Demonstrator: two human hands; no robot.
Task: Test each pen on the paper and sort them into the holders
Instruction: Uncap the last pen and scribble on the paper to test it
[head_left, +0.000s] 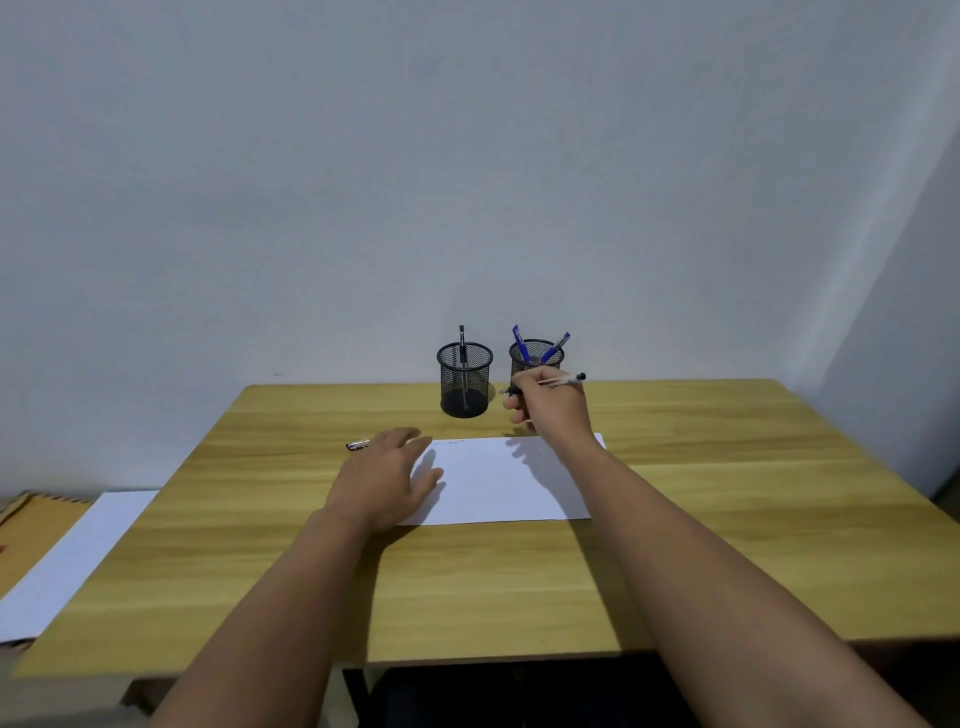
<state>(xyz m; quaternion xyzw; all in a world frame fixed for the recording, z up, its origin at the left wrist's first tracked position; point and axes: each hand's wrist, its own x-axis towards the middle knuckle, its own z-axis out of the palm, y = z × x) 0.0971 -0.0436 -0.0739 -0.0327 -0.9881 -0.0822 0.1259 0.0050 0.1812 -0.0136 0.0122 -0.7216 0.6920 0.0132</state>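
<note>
Step in hand: by my reading, a pen has been tried on the paper and is being carried up to the holders for sorting; this is a judgement from where it sits, lifted off the sheet.
Right hand (545, 402): just right of frame centre, raised above the far edge of the paper, its grip closed round a black-capped pen (563, 381) that lies nearly level, cap end pointing right.
Left hand (387, 480): left of centre, fingers straight and spread, palm down on the left edge of the paper (506, 483), holding nothing.
Paper: flat on the worktop (727, 519) at mid-frame, with faint scribbles near its upper left corner.
Left holder (464, 378): black mesh cup above centre, one black pen (462, 345) standing in it.
Right holder (535, 356): black mesh cup just beside it to the right, partly hidden by the right hand, with blue pens (555, 347) leaning inside.
Loose pen (358, 445): on the worktop at the left fingertips, seemingly untested.
Next move calls for: tipping the held pen upright and lowering it into whichever cup suits its test result, probably the left one given its black cap; then the loose pen.
Aside: another white sheet (72, 561) lies in the lower left of the frame.
</note>
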